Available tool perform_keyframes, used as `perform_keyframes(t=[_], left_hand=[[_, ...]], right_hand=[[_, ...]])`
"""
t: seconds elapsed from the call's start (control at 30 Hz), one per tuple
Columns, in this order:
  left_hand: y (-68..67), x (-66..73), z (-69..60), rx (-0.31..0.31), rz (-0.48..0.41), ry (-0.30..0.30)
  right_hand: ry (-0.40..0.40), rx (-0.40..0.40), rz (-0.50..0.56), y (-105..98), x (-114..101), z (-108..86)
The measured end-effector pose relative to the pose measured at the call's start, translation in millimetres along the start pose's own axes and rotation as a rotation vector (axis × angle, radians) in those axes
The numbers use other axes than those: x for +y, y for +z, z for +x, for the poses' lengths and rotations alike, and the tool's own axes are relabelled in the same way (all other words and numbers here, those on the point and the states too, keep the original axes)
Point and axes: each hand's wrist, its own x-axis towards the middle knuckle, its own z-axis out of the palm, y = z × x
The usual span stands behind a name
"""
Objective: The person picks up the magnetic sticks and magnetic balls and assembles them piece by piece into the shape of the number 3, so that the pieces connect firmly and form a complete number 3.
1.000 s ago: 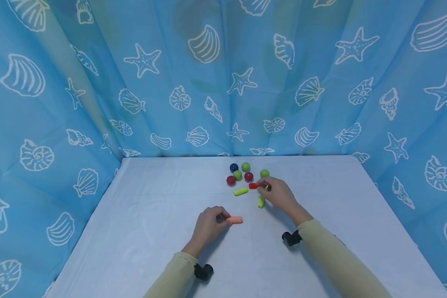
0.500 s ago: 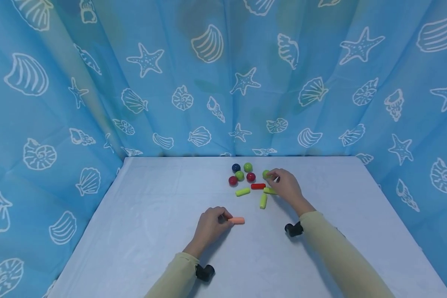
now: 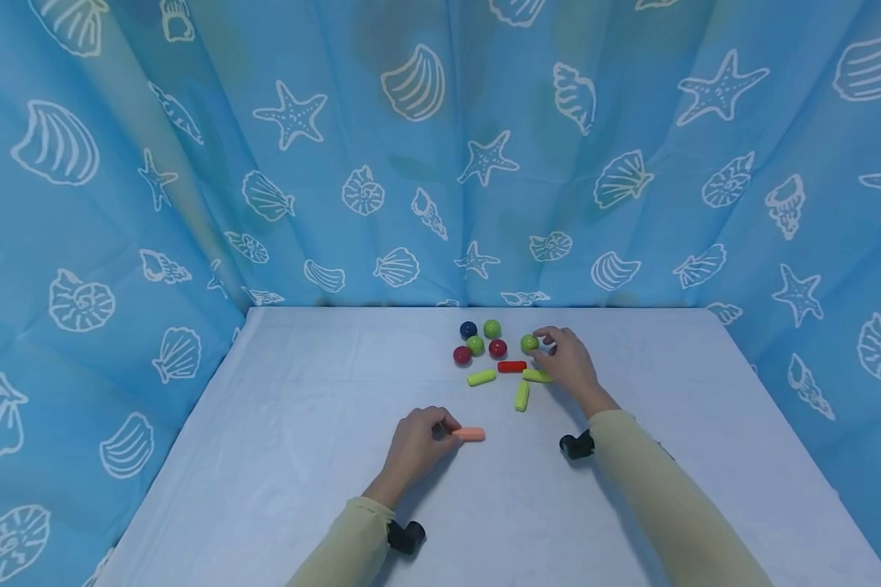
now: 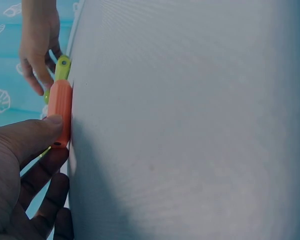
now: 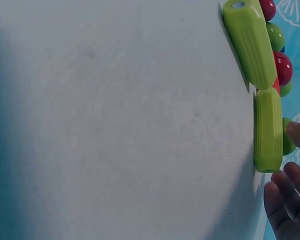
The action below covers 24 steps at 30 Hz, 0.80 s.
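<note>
Left hand (image 3: 417, 448) pinches the orange stick (image 3: 471, 434), near centre; right hand (image 3: 568, 363) brackets the rightmost green ball (image 3: 529, 343), far on the tabletop (image 3: 279, 424), grip unclear. Seemingly the grasping step; next likely calls for a steady pinch.

The left arm (image 3: 345, 538) and the right arm (image 3: 668, 501), both sleeved in pale yellow-green, are extended over the worktop (image 3: 301, 383) from its near side, the skin being left bare beyond the cuffs. The left hand (image 3: 417, 444) is held well short of the far edge and slanted rightwards, its thumb and index finger brought together in a pinch, the other fingers bent below. The right hand (image 3: 568, 361) is stretched nearer to the far edge and slanted leftwards; its thumb and index finger are held parted.
</note>
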Motion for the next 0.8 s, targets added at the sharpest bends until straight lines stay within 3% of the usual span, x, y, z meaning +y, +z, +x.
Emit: perform_keyframes(t=[0.5, 0.8], left_hand=[[1.8, 0.9, -0.9, 0.014, 0.025, 0.0], [1.8, 2.1, -1.3, 0.02, 0.035, -0.007]], right_hand=[[0.016, -0.068, 0.006, 2.0, -4.1, 6.6], [-0.007, -0.063, 0.006, 5.2, -4.6, 6.1]])
